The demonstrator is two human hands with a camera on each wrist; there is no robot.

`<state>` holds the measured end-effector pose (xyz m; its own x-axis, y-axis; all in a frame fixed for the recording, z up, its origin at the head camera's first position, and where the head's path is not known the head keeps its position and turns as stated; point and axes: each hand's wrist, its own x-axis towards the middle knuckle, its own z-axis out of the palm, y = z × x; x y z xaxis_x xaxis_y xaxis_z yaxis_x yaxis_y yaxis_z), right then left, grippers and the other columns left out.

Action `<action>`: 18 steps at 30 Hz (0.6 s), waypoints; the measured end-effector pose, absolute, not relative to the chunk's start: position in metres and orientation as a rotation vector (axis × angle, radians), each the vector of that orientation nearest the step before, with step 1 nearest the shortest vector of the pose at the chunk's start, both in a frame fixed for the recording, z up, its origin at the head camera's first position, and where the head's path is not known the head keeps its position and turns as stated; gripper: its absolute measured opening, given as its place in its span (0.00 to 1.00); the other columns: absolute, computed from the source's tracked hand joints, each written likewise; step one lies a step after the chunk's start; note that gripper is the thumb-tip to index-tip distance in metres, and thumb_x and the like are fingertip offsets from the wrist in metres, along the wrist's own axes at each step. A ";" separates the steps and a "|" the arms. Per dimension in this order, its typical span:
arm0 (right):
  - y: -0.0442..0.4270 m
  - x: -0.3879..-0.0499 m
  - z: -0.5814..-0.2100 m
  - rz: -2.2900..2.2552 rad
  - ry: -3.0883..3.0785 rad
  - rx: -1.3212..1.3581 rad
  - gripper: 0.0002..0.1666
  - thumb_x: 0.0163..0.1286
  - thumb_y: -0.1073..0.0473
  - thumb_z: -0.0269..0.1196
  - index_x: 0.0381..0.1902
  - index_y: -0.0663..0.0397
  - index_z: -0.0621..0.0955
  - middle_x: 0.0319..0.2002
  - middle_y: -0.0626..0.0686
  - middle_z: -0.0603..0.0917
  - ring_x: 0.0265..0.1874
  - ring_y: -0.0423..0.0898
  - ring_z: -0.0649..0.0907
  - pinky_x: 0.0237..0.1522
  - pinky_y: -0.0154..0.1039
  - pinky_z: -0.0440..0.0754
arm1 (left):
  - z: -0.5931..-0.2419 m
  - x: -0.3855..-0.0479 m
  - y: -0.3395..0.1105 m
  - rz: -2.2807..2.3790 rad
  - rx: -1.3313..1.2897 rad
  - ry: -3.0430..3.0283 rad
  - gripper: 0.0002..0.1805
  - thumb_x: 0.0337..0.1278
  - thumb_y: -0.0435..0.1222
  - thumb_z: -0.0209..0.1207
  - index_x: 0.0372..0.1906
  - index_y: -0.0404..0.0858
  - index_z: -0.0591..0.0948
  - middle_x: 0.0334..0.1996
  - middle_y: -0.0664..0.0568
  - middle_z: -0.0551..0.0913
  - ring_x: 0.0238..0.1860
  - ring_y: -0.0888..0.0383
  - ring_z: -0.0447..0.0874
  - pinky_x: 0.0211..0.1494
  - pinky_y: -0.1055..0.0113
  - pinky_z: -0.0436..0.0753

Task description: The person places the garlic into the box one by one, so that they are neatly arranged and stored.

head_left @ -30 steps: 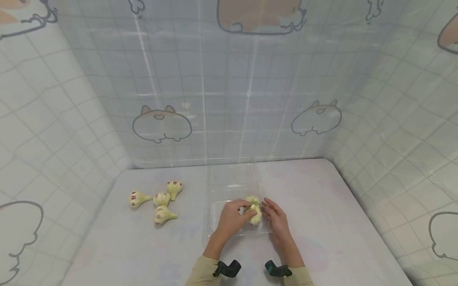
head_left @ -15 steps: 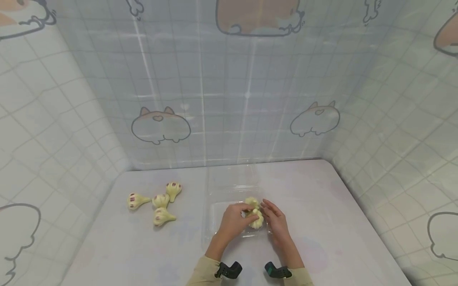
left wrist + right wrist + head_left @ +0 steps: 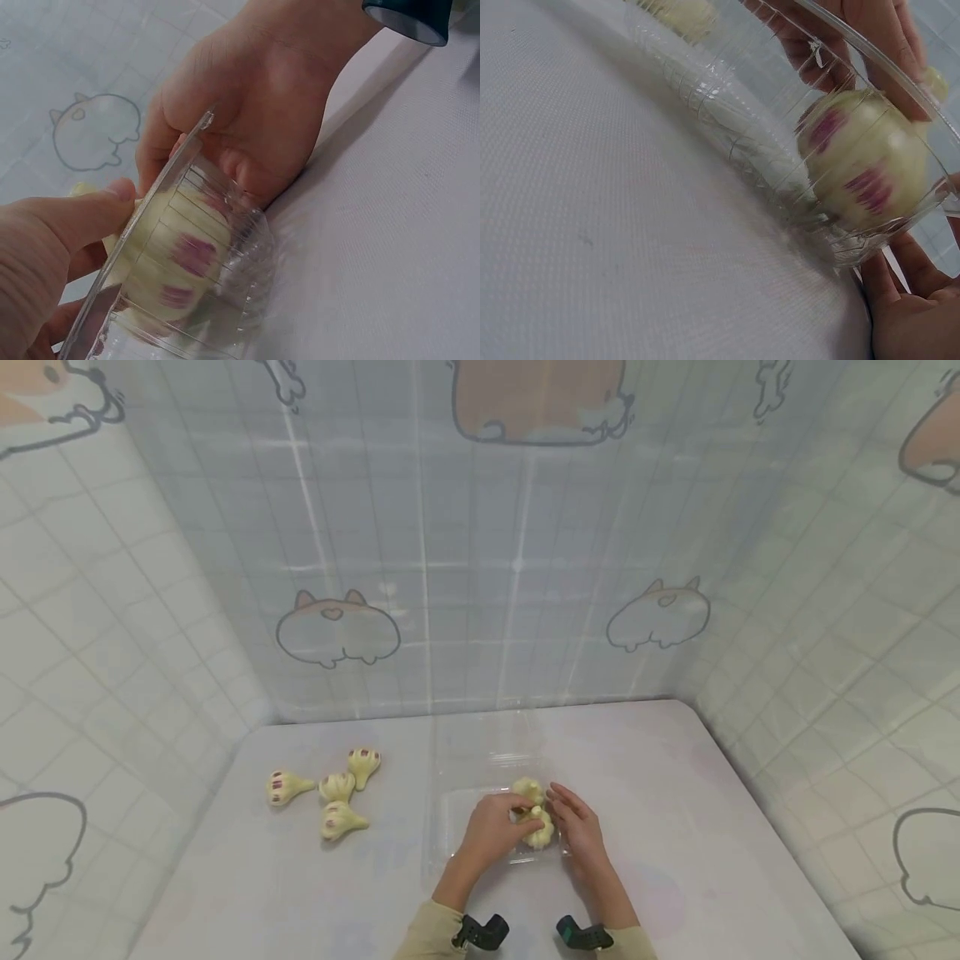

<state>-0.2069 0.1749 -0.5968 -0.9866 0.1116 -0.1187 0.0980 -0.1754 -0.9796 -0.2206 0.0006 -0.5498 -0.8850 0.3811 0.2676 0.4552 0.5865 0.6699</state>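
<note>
Pinching one of two garlic bulbs [image 3: 538,833] in one clear container [image 3: 456,817], the left hand [image 3: 491,828] faces the loosely extended right hand [image 3: 582,831]; four more bulbs [image 3: 340,821] dot the bench [image 3: 675,785].

The purple-marked, pale-yellow garlic bulb [image 3: 540,837] is positioned stem-up inside the open clear container [image 3: 456,814], at its near right corner.

Has four garlic bulbs [image 3: 341,820] on the desk [image 3: 637,760], left of the container [image 3: 454,817]; has two more bulbs [image 3: 538,837] inside, rightward, one behind the other.
</note>
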 end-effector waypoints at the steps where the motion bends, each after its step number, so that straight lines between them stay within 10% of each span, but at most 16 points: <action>1: 0.175 -0.206 -0.597 2.388 -2.014 -0.258 0.25 0.75 0.59 0.54 0.68 0.56 0.70 0.65 0.60 0.72 0.64 0.55 0.71 0.59 0.41 0.73 | -0.550 -0.220 0.001 -1.186 -0.719 -2.714 0.16 0.49 0.48 0.71 0.40 0.43 0.88 0.37 0.59 0.86 0.31 0.66 0.75 0.35 0.69 0.77; 18: 0.174 -0.206 -0.601 2.380 -2.005 -0.286 0.24 0.74 0.58 0.54 0.67 0.53 0.72 0.65 0.58 0.73 0.63 0.55 0.72 0.58 0.42 0.74 | -0.555 -0.221 0.000 -1.186 -0.746 -2.721 0.14 0.48 0.45 0.72 0.38 0.42 0.87 0.34 0.59 0.86 0.33 0.66 0.78 0.38 0.68 0.78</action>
